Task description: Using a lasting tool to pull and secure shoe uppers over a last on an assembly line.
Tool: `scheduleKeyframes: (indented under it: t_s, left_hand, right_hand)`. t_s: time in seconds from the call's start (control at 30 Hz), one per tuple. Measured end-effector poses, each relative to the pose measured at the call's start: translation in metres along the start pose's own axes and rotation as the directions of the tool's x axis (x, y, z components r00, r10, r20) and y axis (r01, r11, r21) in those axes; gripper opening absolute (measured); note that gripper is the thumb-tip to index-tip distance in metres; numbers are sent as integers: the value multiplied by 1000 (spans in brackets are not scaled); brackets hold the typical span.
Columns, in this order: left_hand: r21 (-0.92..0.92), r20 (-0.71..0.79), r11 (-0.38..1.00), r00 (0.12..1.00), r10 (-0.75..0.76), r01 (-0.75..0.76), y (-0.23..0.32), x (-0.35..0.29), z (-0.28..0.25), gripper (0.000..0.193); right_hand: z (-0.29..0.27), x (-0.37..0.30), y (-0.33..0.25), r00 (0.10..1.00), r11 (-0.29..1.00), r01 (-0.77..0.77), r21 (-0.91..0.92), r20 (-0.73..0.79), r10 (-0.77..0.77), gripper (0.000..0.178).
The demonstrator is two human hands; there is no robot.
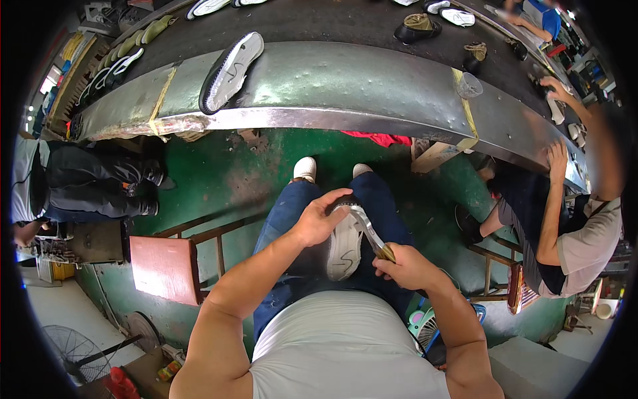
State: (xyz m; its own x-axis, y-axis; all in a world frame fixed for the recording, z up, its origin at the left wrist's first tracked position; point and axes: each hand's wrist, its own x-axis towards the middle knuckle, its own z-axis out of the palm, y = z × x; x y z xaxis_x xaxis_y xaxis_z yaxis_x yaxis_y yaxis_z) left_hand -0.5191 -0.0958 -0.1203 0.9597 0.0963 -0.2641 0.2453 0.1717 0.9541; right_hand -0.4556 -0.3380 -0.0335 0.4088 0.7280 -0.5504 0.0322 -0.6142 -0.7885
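Across my lap lies a shoe upper on a last point(343, 256), its pale underside turned up and marked with a dark curved line. My left hand point(318, 221) is closed round its dark toe end, which points away from me. In my right hand point(411, 268) is a pair of lasting pincers point(369, 232), gripped by the handles. Their curved metal head meets the upper's edge at the toe, close to my left fingers; the exact bite of the jaws is too small to make out. A similar lasted shoe point(231, 74) rests sole up on the bench's metal edge.
The metal-edged bench point(345, 73) curves across ahead, with a dark belt bearing more shoes. A clear cup point(469, 85) stands on its rim. One co-worker point(578, 219) sits at the right. To the left are a stool point(165, 267) and a person's dark-trousered legs point(100, 179). A small fan point(425, 326) is by my right side.
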Motion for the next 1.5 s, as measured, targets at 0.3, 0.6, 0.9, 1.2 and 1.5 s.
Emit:
scheduleKeyframes:
  t_s: [0.3,0.6,0.9,1.2,1.5]
  left_hand:
    - [76,-7,997,1000,-23,23,0,4,-3,43]
    - [310,115,948,988,-107,67,-5,14,-1,70]
    - [18,407,896,815,-413,444,6,7,-14,67]
    - [173,-69,889,905,-419,425,-51,-39,10,64]
    - [-81,225,957,940,-255,279,-51,-57,16,95]
  right_hand:
    - [6,-11,5,996,956,-84,280,28,80,27]
    - [10,25,29,936,998,63,-25,-345,-68,43]
    - [37,72,65,895,968,-7,251,-431,118,66]
    - [60,55,75,861,996,-66,60,-500,87,55]
    - [17,6,79,939,972,-129,-195,-340,56,43]
